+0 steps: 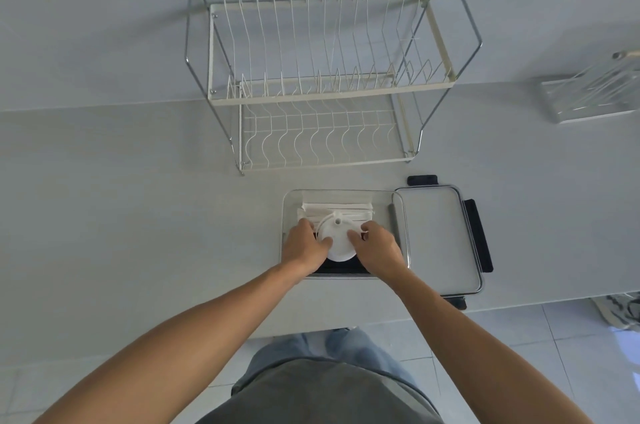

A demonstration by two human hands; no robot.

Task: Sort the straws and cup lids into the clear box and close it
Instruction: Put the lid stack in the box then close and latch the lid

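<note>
Sorting nearly complete: paper-wrapped straws [337, 207] lie along the far side of the clear box [401, 212], both hands (left hand [304, 245], right hand [379, 250]) pinch a white cup lid [337, 240] over its near half, while the box cover [434, 236] rests unfastened just beside it.

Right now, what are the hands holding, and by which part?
Both hold the white cup lid by its rim over the clear box: left hand on its left edge, right hand on its right edge.
</note>
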